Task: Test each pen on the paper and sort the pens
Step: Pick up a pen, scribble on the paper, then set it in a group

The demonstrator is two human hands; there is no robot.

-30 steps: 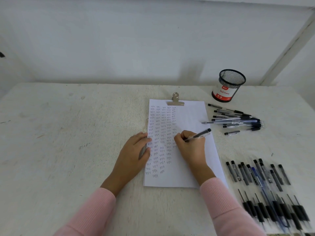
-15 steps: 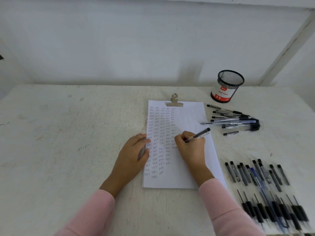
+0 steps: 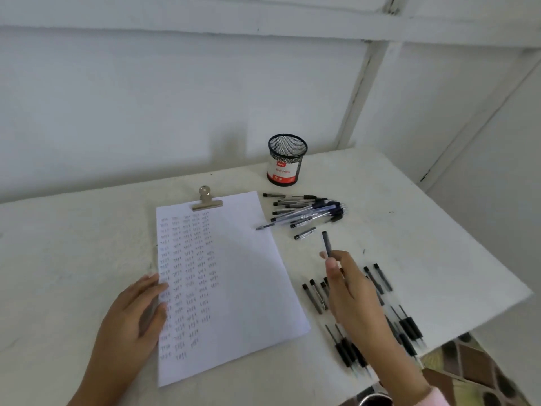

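Observation:
A white paper (image 3: pixel 248 276) under a metal clip (image 3: pixel 206 200) lies on the table, its left half filled with rows of small tally marks. My left hand (image 3: pixel 133 315) rests flat on the paper's left edge. My right hand (image 3: pixel 349 291) is lifted to the right of the paper and pinches a dark pen (image 3: pixel 326 243), which points up and away. Below that hand lie rows of black pens (image 3: pixel 380 326). Further back, another pile of pens (image 3: pixel 307 210) lies near the paper's top right corner.
A black mesh pen cup (image 3: pixel 285 161) with a red and white label stands behind the far pile. The table's right edge (image 3: pixel 497 312) runs close to the pen rows, with patterned floor below it. A white wall backs the table.
My right hand has lifted the pen off the paper and moved right, above the rows of black pens. The camera has swung to the right. My left hand stays on the paper.

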